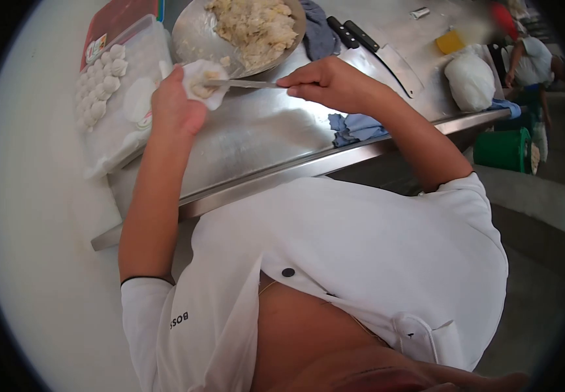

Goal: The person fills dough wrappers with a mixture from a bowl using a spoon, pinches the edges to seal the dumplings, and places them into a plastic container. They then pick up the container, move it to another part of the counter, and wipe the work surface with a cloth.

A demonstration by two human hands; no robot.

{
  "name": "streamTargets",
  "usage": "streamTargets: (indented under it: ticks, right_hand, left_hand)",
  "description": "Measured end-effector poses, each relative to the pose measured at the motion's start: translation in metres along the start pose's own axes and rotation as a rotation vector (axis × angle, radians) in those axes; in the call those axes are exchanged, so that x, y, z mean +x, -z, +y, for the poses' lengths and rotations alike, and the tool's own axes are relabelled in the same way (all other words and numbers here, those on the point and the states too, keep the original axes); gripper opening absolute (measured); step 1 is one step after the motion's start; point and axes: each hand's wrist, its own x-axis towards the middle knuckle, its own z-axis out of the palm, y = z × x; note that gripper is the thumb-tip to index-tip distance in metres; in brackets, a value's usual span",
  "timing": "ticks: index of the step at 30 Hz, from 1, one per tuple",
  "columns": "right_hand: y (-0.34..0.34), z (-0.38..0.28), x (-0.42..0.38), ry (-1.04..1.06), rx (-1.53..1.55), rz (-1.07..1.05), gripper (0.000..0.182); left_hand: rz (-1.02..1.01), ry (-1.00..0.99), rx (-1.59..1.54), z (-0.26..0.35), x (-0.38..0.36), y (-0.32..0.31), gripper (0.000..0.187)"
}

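Note:
My left hand (179, 108) holds a thin white dough wrapper (212, 103) with a little pale filling on it. In my right hand (325, 81) is the end of a flat metal spreader (250, 83), its far tip touching the filling. Beyond my hands a round metal bowl (194, 36) holds a heap of chunky pale filling (259, 29). A plastic tray (125, 130) with rows of small white dumplings (103, 85) lies to the left of my left hand.
Two black-handled knives, one a broad cleaver (396, 68), lie beyond my right hand. Blue cloths (357, 127), a white plastic bag (470, 81) and a yellow object (449, 42) are on the metal table (263, 124). At right are a green bucket (503, 150) and another person (532, 62).

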Motion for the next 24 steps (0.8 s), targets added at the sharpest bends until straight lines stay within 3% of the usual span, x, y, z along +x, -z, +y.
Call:
streamTargets:
  ticks: [2, 5, 7, 9, 13, 15, 18, 20, 24]
  right_hand:
    - [0.01, -0.014, 0.004, -0.207, 0.143, -0.082, 0.03]
    - [0.004, -0.006, 0.016, -0.173, 0.209, 0.069, 0.028]
    - [-0.009, 0.018, 0.033, -0.059, -0.22, 0.131, 0.023]
    - [-0.023, 0.023, 0.054, -0.278, -0.548, -0.056, 0.022]
    - [-0.041, 0.001, 0.062, -0.275, -0.642, -0.079, 0.019]
    - [-0.059, -0.005, 0.068, -0.083, -0.713, 0.142, 0.019]
    - [-0.077, -0.046, 0.068, 0.008, -0.534, 0.152, 0.022]
    - [-0.089, -0.066, 0.064, 0.163, -0.148, 0.225, 0.027]
    - [-0.106, -0.076, 0.065, 0.199, -0.097, 0.334, 0.023]
  left_hand:
    - [-0.044, 0.002, 0.022, 0.014, 0.006, 0.019, 0.039]
    - [-0.031, -0.059, 0.018, 0.037, 0.002, 0.034, 0.044]
    - [-0.071, -0.057, 0.017, 0.038, -0.007, 0.029, 0.044]
    - [-0.007, -0.074, 0.009, 0.04, -0.018, 0.025, 0.044]
    - [-0.074, -0.03, 0.001, 0.038, -0.043, 0.019, 0.043]
    - [-0.118, -0.019, -0.033, 0.041, -0.053, 0.02, 0.043]
    - [-0.095, -0.032, -0.05, 0.045, -0.061, 0.02, 0.044]
    - [-0.083, -0.026, -0.05, 0.044, -0.064, 0.023, 0.044]
    - [-0.134, -0.025, -0.078, 0.044, -0.059, 0.043, 0.041]
